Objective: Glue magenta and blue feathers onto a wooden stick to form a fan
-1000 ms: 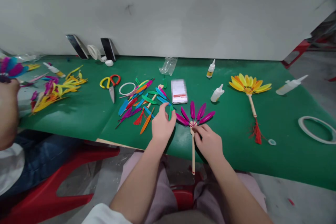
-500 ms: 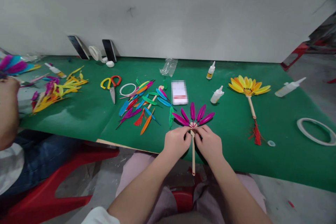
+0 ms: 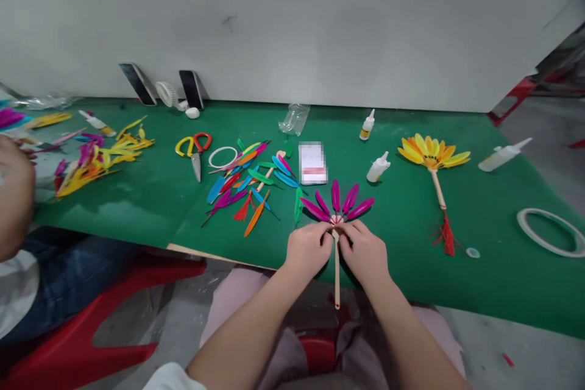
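I see my left hand (image 3: 308, 250) and right hand (image 3: 365, 253) together, both pinched on the hub of the purple feather fan (image 3: 336, 198). The fan lies near the green table (image 3: 137, 207) front edge, and its stick (image 3: 337, 277) overhangs that edge at 6 o'clock. Bare green at 3 o'clock. Loose feathers (image 3: 247, 180) crowd 10 o'clock, near. Glue bottle (image 3: 378, 166) at 1 o'clock, yellow fan (image 3: 433, 152) at 2, well apart. Card (image 3: 312, 163) at 11: print blurred, unreadable. Bottle label too small.
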Demonstrator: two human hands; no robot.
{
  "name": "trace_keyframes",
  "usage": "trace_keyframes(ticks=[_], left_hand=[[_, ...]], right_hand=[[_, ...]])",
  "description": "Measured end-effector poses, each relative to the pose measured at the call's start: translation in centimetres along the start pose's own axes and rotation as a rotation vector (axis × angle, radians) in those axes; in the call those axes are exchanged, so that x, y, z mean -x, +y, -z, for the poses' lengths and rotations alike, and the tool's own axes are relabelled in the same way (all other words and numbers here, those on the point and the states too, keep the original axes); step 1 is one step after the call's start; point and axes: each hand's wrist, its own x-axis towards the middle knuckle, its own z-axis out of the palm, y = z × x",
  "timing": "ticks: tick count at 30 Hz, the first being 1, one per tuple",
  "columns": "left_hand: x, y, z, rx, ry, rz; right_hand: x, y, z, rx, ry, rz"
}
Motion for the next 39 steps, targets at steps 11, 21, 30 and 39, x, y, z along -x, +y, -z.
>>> trace_keyframes(ticks=[11, 21, 30, 39], left_hand=[[-0.16, -0.33, 0.19, 0.022, 0.002, 0.003], [-0.08, -0.14, 0.20, -0.022, -0.040, -0.025], [0.03, -0.06, 0.17, -0.034, -0.047, -0.023], [-0.06, -0.04, 0.12, -0.054, -0.056, -0.016]], right_hand=[[0.04, 0.22, 0.12, 0.008, -0.001, 0.052], [0.01, 0.18, 0.20, -0.003, -0.026, 0.031], [0.00, 0.18, 0.26, -0.004, -0.012, 0.037], [-0.01, 0.23, 0.22, -0.035, -0.004, 0.043]])
